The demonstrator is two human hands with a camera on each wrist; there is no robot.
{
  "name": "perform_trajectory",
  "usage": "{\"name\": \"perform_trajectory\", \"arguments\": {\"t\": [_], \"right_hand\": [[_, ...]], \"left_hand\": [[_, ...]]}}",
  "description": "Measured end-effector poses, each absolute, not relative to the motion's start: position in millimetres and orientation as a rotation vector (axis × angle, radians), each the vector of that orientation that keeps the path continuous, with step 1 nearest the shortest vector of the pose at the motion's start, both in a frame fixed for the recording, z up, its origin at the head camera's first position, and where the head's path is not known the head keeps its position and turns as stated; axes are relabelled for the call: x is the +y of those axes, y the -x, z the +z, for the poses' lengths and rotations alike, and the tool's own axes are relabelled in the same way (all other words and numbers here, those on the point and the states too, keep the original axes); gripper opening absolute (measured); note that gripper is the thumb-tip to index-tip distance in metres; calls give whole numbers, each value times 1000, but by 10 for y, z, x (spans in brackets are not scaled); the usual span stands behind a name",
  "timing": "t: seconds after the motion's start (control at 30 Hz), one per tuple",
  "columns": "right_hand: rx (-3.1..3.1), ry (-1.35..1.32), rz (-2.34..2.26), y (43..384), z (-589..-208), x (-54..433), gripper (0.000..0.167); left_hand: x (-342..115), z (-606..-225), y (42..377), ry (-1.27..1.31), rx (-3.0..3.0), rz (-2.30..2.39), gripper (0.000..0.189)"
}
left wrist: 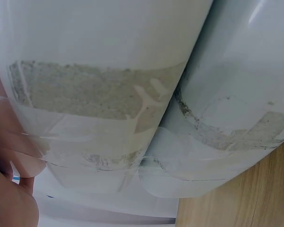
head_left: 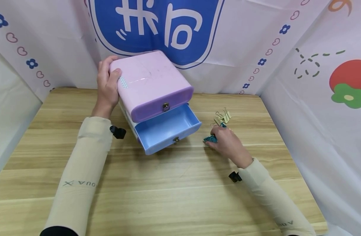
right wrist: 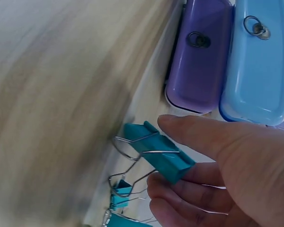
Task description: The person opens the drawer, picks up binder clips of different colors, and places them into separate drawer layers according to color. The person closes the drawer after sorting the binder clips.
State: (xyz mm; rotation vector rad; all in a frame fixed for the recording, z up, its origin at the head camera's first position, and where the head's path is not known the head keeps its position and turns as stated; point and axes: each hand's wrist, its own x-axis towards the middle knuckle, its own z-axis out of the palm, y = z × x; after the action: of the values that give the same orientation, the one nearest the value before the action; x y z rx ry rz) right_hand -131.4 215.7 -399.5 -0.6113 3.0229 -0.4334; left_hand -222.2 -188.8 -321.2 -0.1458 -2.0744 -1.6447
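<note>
A small drawer cabinet (head_left: 151, 75) with a pink-purple top stands at an angle on the table. Its light blue drawer (head_left: 168, 127) is pulled out at the front, below a closed purple drawer (head_left: 152, 109). My left hand (head_left: 107, 83) grips the cabinet's back left corner, thumb on top. My right hand (head_left: 229, 144), right of the blue drawer, pinches a teal binder clip (right wrist: 161, 153) between thumb and fingers. Beyond that hand lie gold binder clips (head_left: 224, 116), and more teal clips (right wrist: 120, 195) show close by in the right wrist view.
The wooden table (head_left: 168, 196) ends at a white fabric backdrop (head_left: 233, 75) behind the cabinet. White printed cloth walls (head_left: 319, 108) flank both sides. In the left wrist view, worn tape (left wrist: 94, 92) crosses the cabinet's pale side.
</note>
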Motion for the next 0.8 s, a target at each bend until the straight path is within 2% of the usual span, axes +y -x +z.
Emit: {"name": "perform_trajectory", "arguments": {"t": [0.33, 0.8], "right_hand": [[3001, 643, -484, 1365, -4082, 2140, 20], [3005, 706, -610, 1357, -3977, 2081, 9]], "left_hand": [[-1916, -3264, 2278, 137, -2078, -1639, 51], [-1989, -3385, 2408, 127, -2094, -1624, 51]]}}
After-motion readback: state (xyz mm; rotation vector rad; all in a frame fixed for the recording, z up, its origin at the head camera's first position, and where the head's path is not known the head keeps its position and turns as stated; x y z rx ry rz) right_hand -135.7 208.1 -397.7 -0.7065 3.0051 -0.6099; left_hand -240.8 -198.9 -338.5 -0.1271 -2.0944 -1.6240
